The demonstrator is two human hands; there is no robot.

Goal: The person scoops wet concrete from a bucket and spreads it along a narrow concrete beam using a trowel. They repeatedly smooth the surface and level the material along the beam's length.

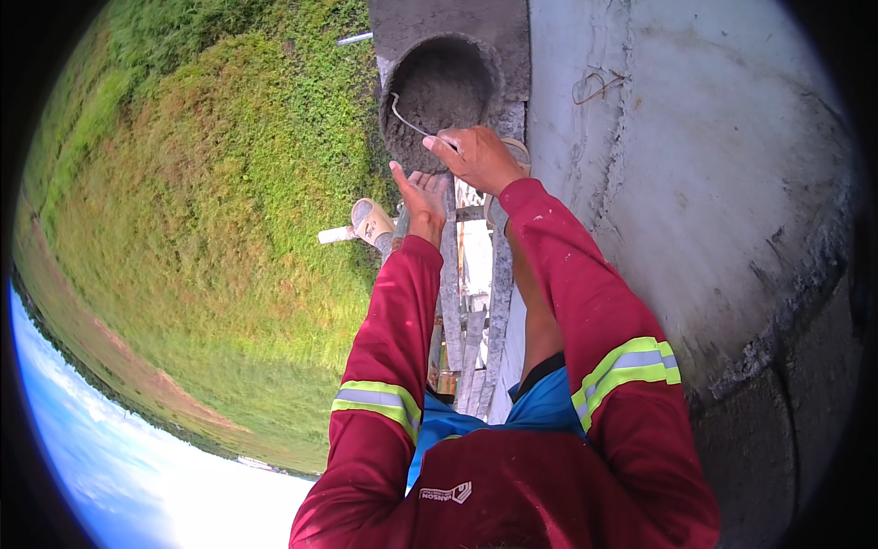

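My right hand (477,157) is closed around one end of a thin bent metal rod (409,123). The rod's hooked far end lies over the left side of a round dark bucket (497,69). Whether it is a tool or the bucket's wire handle cannot be made out. Grey wet mortar (448,87) fills much of the bucket. Just below the bucket's near edge, my left hand (424,197) is open, palm up, thumb and fingers stretched out. Nothing shows in it.
The bucket stands on a mortar-smeared board (412,16). Narrow planks (473,352) with gaps run below me, beside my sandalled foot (370,221). A grey plastered wall or slab (713,165) with a bent wire (599,89) fills the right. Green growth (210,210) spreads far left.
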